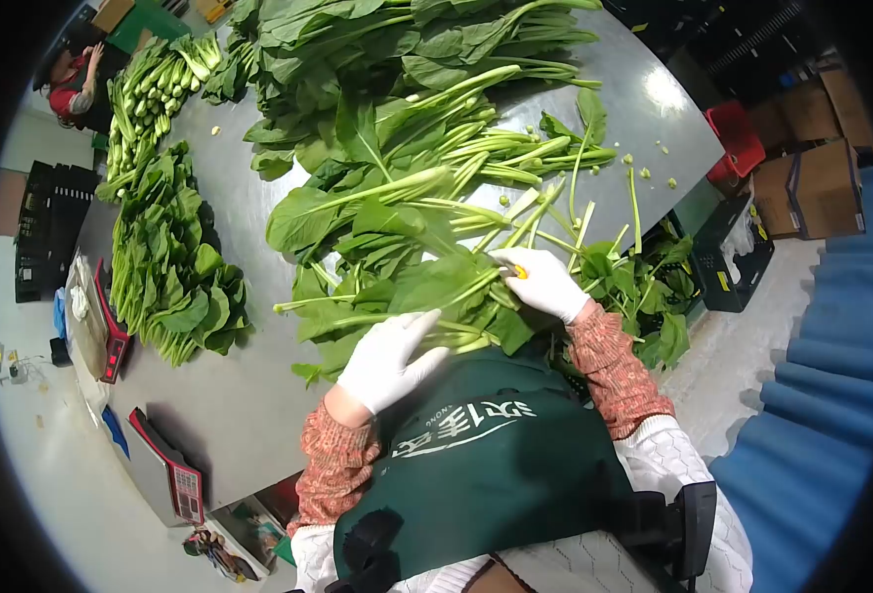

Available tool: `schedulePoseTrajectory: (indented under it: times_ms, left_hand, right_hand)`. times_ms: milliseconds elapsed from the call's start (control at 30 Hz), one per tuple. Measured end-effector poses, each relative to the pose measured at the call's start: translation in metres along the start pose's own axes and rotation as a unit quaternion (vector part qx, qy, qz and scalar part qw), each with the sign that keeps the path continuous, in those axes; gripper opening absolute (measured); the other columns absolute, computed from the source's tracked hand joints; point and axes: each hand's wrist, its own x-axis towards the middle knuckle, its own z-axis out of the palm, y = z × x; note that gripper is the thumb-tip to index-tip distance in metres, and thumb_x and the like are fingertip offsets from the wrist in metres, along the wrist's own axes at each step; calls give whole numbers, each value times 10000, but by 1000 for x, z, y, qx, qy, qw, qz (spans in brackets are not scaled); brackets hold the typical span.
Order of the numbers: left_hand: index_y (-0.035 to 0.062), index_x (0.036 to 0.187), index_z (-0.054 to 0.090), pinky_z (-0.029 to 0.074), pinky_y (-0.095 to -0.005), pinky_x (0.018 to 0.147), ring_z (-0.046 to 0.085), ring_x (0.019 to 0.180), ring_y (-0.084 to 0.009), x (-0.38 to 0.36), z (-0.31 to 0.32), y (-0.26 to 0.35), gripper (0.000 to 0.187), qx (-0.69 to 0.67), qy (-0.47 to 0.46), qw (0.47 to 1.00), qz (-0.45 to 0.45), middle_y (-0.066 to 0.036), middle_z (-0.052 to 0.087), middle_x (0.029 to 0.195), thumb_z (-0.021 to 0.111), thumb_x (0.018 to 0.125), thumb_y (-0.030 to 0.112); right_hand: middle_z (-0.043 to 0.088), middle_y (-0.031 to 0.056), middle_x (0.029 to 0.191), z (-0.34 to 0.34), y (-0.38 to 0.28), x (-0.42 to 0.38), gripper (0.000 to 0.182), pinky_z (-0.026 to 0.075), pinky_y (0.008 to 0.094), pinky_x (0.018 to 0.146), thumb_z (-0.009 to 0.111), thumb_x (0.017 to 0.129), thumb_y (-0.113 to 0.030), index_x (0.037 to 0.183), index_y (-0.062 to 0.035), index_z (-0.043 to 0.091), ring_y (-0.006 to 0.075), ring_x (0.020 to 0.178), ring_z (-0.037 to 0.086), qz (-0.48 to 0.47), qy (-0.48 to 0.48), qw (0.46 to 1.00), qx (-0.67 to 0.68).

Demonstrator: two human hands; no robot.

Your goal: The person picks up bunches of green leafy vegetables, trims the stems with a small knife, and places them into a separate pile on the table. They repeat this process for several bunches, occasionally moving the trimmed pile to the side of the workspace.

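Observation:
My left hand (389,362), in a white glove, lies at the near side of a heap of leafy greens (436,287), thumb and fingers apart against the stems. To its right, my right hand (543,285), also gloved in white, is closed round a small tool with a yellow-orange handle (521,272); the rest of the tool is hidden. Its fingertips are at the stem ends of the heap. Cut stems and loose leaves (644,287) hang at the table edge beside my right wrist.
More greens are piled at the back of the metal table (258,395). A bunched row of greens (174,267) lies left. Two red scales (174,469) (112,331) stand along the left edge. At right are a black crate (738,252), a red bin (733,138) and cardboard boxes (810,188). Another person (71,91) stands far left.

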Motion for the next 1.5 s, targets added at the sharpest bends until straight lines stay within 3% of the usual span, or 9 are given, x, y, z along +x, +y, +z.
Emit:
schedulePoseTrajectory:
  times_ms: [167,233,367,567,800,933,1067,1333,1500]
  left_hand:
    - [23,1298,559,477,-422,925,598,1069,-364,-2,-5,-5,477,31,53,997,-40,-186,632,1192,656,910,284]
    - [4,1263,576,479,-423,920,599,1061,-365,9,4,-8,467,47,92,995,-3,-188,634,1179,666,892,271]
    - [-22,1226,578,481,-433,928,600,1065,-380,42,9,2,459,93,94,990,47,-205,635,1164,672,871,253]
    - [38,1219,607,494,-431,908,617,1038,-358,37,8,-5,416,37,121,992,27,-182,660,1125,693,861,232]
    - [21,1269,580,432,-433,988,554,1138,-358,52,-47,6,493,192,344,919,8,-148,611,1180,710,793,43]
    - [27,1171,612,488,-376,829,605,942,-319,58,-36,-3,371,14,274,961,-40,-140,606,1000,711,814,50]
    - [13,1053,611,477,-348,732,584,811,-293,57,-21,-4,251,5,306,951,-47,-126,562,889,708,824,46]
    - [-3,1062,638,472,-292,741,592,802,-179,41,-32,8,213,-133,234,959,-87,-74,601,876,679,874,87]
    - [-9,1141,638,493,-271,776,605,856,-120,28,-44,2,255,-305,189,922,-144,-47,640,932,632,935,140]
  right_hand:
    - [693,185,891,-10,-10,49,245,533,408,726,621,860,-176,1085,-95,675,375,836,674,27,68,997,38]
    - [719,139,888,-10,-16,78,258,542,333,734,605,862,-101,1105,-43,669,248,837,712,24,93,995,14]
    - [678,144,1057,11,-22,133,312,515,448,832,635,827,-264,1112,-140,655,355,968,651,-4,144,986,-88]
    - [702,180,935,13,-30,168,322,526,425,795,648,823,-327,968,-43,693,369,895,668,68,11,998,3]
    - [604,-27,749,-26,-113,92,149,370,160,482,717,862,-130,967,-32,678,-19,594,487,1,-9,978,207]
    - [674,73,909,-34,-135,57,216,503,245,632,683,844,-40,1057,-17,654,93,715,649,10,14,942,335]
    - [667,151,1031,-16,-106,43,348,552,374,748,624,780,5,1120,-69,635,341,900,675,-120,150,981,30]
    - [688,195,855,22,-66,51,265,534,444,734,611,850,-128,1109,-82,646,397,829,661,-50,-13,995,89]
    - [662,54,737,2,-72,43,225,495,246,673,564,972,-128,1133,3,650,80,678,615,68,-28,964,257]
